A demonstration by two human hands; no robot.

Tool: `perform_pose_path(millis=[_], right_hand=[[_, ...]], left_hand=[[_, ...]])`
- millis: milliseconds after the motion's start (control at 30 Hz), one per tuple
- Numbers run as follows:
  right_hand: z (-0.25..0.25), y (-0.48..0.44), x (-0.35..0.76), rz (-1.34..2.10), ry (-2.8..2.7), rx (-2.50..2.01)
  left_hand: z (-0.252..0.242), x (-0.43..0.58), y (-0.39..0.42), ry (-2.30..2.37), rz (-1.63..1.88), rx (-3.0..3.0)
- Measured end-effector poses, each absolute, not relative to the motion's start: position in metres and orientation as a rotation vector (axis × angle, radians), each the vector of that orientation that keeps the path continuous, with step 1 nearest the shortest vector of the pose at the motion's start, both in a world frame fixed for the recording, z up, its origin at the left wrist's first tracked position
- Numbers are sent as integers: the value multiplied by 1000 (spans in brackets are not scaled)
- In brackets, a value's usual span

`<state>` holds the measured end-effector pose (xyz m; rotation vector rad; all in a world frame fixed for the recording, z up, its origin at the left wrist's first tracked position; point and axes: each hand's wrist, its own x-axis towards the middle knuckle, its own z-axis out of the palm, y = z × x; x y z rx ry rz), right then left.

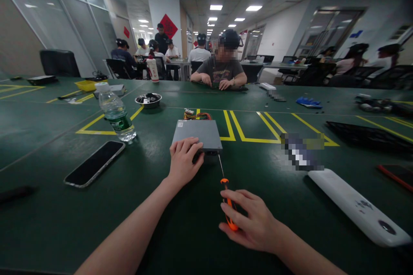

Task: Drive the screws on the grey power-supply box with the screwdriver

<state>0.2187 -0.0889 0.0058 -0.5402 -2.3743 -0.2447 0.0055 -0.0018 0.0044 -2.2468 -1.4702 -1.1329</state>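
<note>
A grey metal computer power supply [197, 131] lies on the green table, its bundle of coloured cables [201, 116] at the far side. My left hand [185, 161] grips its near left part, fingers over the top and thumb by the near face. My right hand [250, 219] is closed round the orange and black handle of a screwdriver [229, 212]. The thin shaft points away from me, and its tip meets the near right corner of the power supply. Whether the tip sits in a screw is too small to tell.
Left of the power supply are a water bottle [118, 116], a phone [93, 165] and a metal bowl [148, 105] of small parts. On the right lie a long white device [358, 206] and a black panel [368, 137]. Across the table sits a person [222, 66].
</note>
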Motion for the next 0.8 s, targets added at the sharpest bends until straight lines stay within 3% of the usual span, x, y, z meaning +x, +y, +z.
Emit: perform_pose_path(millis=[167, 800], right_hand=[[3, -89, 216, -138, -2481, -597], [-1, -88, 212, -296, -2567, -562]], left_hand=[[4, 6, -2, -1469, -1124, -2243], [5, 5, -2, -1459, -1133, -2247]])
